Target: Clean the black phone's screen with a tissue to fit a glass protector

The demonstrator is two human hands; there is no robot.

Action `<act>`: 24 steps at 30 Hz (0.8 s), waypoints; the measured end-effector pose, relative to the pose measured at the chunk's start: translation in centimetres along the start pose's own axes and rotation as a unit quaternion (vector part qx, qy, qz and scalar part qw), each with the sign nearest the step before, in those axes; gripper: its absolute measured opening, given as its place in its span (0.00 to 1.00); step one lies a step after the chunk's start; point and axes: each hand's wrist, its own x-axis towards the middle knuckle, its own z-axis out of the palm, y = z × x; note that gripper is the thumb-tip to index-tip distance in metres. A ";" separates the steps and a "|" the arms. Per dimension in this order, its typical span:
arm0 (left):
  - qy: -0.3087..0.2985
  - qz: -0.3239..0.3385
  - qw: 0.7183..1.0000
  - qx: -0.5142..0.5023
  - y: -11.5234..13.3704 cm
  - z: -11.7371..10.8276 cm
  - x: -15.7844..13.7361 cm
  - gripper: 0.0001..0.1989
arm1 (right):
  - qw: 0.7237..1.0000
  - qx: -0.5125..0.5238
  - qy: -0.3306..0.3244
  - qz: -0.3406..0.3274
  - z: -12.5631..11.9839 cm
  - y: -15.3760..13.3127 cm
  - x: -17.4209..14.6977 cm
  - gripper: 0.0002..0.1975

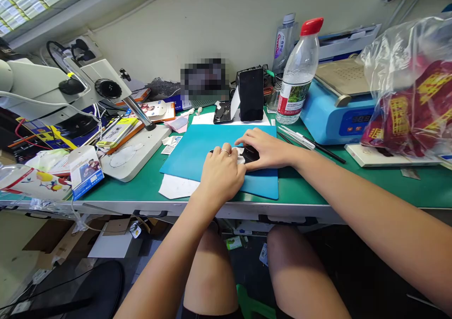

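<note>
On a blue mat (190,151) both hands meet over a flat black object that looks like a phone (251,153); its far end is hidden under fingers. My left hand (223,170), a ring on one finger, is closed and presses a crumpled white wipe (240,156) against its surface. The fingers and thumb of my right hand (270,150) grip the black object at its right end. White paper (176,187) sticks out from beneath the mat.
A dark-screened phone (251,94) stands upright behind the mat. To the left is a microscope (102,85) on a white base. At right are tweezers (296,136), a red-capped bottle (298,74), a blue scale (339,107) and a plastic bag (409,88).
</note>
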 end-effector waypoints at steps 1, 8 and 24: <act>0.000 -0.002 1.000 0.001 0.1 0.0 0.2 0.17 | 1.000 0.000 0.002 0.001 0.0 -0.1 0.0 0.42; 0.002 -0.008 1.000 0.009 -1.1 -0.1 -1.3 0.18 | 1.000 0.015 -0.013 0.024 -0.7 -0.8 -0.4 0.44; 0.002 -0.063 0.998 0.026 -3.2 0.2 -2.6 0.18 | 0.998 0.063 -0.008 0.022 -0.8 -0.3 -0.2 0.51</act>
